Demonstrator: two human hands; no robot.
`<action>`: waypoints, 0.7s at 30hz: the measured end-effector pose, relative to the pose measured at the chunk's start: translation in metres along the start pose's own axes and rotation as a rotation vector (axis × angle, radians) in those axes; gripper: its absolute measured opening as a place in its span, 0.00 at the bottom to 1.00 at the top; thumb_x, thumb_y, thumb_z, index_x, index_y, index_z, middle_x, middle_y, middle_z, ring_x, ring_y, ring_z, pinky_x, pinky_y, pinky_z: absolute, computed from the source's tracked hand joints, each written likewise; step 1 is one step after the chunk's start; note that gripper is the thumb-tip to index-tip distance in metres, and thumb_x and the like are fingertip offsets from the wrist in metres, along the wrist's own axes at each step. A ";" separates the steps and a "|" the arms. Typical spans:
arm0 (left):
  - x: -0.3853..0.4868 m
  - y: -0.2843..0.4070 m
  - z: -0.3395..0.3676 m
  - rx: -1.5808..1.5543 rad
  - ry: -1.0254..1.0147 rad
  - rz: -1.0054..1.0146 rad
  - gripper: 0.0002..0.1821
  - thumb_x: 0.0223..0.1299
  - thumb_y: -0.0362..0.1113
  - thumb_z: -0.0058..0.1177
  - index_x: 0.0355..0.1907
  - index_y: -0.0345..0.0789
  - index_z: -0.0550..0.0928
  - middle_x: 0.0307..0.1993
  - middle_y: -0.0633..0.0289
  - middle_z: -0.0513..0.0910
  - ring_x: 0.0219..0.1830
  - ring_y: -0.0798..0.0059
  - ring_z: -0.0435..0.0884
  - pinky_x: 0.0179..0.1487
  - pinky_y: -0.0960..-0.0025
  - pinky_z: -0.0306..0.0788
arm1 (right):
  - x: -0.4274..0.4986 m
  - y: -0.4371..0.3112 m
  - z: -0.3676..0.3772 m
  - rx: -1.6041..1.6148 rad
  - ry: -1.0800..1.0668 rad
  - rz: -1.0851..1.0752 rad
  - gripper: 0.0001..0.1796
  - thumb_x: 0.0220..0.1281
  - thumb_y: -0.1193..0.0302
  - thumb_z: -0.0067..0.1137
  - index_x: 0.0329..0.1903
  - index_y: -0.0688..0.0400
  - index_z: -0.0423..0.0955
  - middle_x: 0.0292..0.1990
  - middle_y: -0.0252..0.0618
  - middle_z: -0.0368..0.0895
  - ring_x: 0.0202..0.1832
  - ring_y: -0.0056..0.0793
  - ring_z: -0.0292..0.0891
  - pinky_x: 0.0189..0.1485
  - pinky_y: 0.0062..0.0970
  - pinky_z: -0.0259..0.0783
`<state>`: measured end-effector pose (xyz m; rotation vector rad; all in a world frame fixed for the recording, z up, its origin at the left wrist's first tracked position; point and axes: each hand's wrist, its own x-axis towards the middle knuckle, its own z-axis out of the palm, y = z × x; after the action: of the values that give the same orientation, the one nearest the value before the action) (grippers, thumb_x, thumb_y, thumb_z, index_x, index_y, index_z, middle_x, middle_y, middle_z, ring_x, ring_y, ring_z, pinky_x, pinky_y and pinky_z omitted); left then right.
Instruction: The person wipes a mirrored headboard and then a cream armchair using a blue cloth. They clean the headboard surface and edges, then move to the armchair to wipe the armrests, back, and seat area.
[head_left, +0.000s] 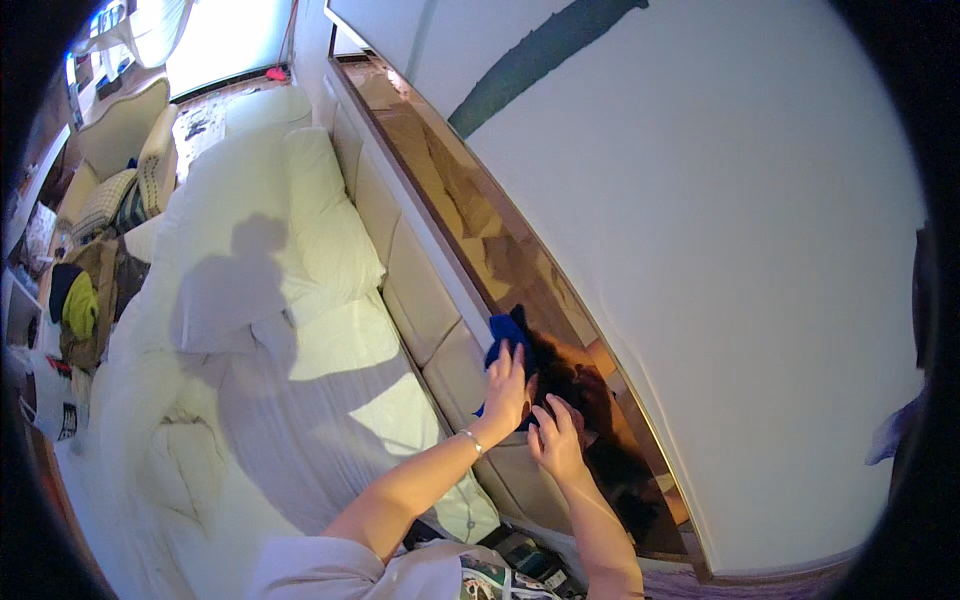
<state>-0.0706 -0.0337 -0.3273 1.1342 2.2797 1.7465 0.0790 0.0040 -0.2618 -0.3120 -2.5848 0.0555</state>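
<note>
My left hand (507, 388), with a bracelet at its wrist, lies over a blue cloth (508, 328), its fingers pressed onto it. The cloth sits at the top edge of a padded beige headboard (422, 289), up against a brown-tinted mirror strip (457, 187). Lower and to the right, my right hand (556, 436) is raised with its fingers apart and nothing visible in it. Its fingertips are close to the mirror; whether they touch it I cannot tell. A dark reflection of a person fills the glass beside both hands.
A bed with a white duvet (225, 292) and a white pillow (334, 217) lies to the left. Beyond it stand a beige armchair (124, 142) and a pile of clothes (81, 304). The white wall (712, 262) rises on the right, with a dark green patch (547, 67).
</note>
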 end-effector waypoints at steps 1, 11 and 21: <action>0.007 -0.011 0.001 0.014 -0.019 0.006 0.36 0.72 0.33 0.54 0.78 0.22 0.60 0.79 0.31 0.57 0.71 0.33 0.65 0.76 0.47 0.61 | 0.006 -0.006 0.010 0.007 -0.011 0.005 0.23 0.60 0.72 0.69 0.59 0.57 0.80 0.65 0.55 0.77 0.65 0.56 0.75 0.67 0.50 0.68; 0.187 -0.106 -0.036 -0.042 0.244 0.018 0.33 0.75 0.31 0.49 0.77 0.20 0.61 0.78 0.30 0.59 0.78 0.31 0.58 0.82 0.46 0.53 | 0.075 0.021 0.110 -0.001 -0.112 0.043 0.26 0.64 0.67 0.64 0.64 0.59 0.76 0.68 0.56 0.74 0.68 0.56 0.72 0.72 0.53 0.64; 0.170 -0.058 -0.036 -0.292 0.098 0.235 0.39 0.71 0.32 0.57 0.79 0.22 0.58 0.80 0.27 0.52 0.81 0.26 0.52 0.84 0.46 0.51 | 0.068 0.028 0.144 -0.251 -0.468 0.035 0.25 0.63 0.60 0.65 0.61 0.55 0.79 0.67 0.43 0.77 0.67 0.43 0.73 0.72 0.65 0.59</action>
<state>-0.2406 0.0292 -0.3001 1.3225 1.9138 2.1769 -0.0461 0.0503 -0.3541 -0.4851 -3.0557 -0.2096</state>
